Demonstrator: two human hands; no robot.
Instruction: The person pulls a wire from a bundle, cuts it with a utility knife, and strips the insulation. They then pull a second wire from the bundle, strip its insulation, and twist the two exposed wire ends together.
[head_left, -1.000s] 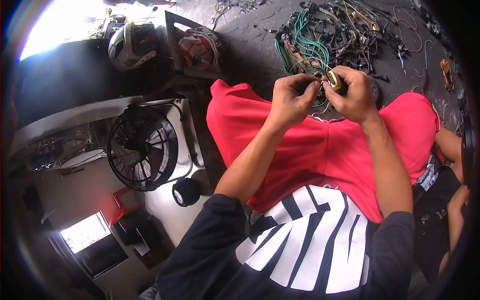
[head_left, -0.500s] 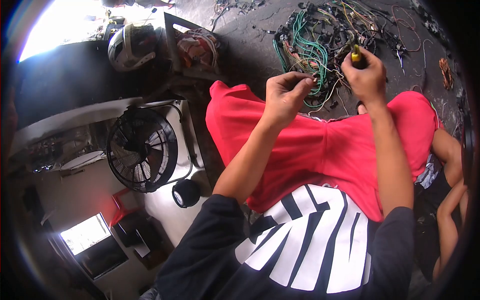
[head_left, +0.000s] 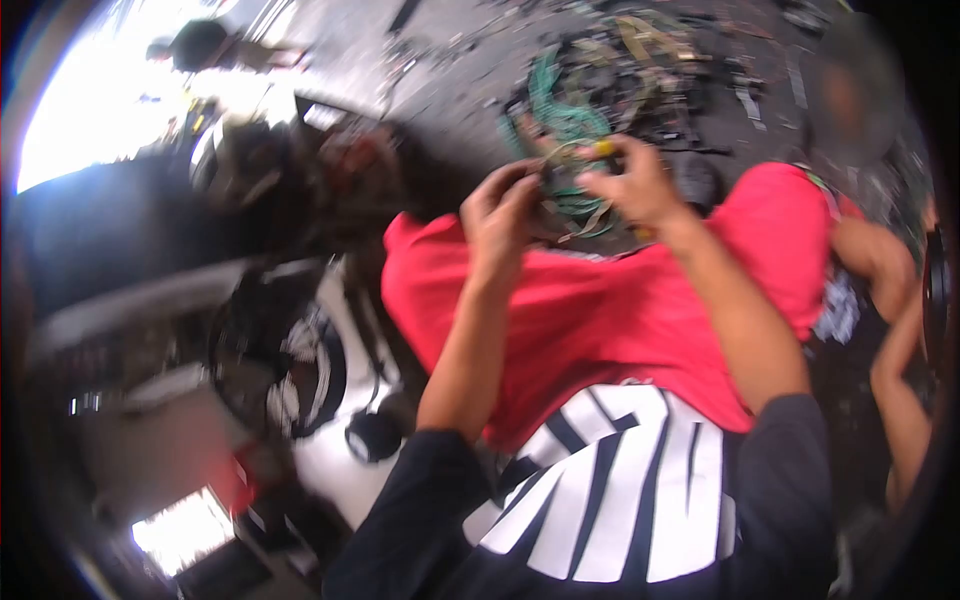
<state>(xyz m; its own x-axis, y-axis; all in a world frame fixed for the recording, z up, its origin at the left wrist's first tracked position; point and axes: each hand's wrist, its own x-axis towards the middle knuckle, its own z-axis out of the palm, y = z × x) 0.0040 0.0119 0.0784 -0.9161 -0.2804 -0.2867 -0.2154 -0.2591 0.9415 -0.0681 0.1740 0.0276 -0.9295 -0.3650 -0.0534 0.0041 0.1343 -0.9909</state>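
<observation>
My left hand is closed in a pinch above my lap, apparently on a thin wire that reaches toward the right hand; blur hides the exact grip. Facing it, my right hand is closed around a small yellow-and-black hand tool, whose kind I cannot make out. Just past both hands, a tangled wiring harness with a thick green bundle and black connectors lies on the floor.
Loose wire scraps and connectors litter the dark floor. To the left are a black fan, a small round black device and a blurred helmet. Another person's arm is at the right edge.
The view has shifted and blurred. My right hand has come left and lower with the tool, closer to my left hand, which has moved left in the view.
</observation>
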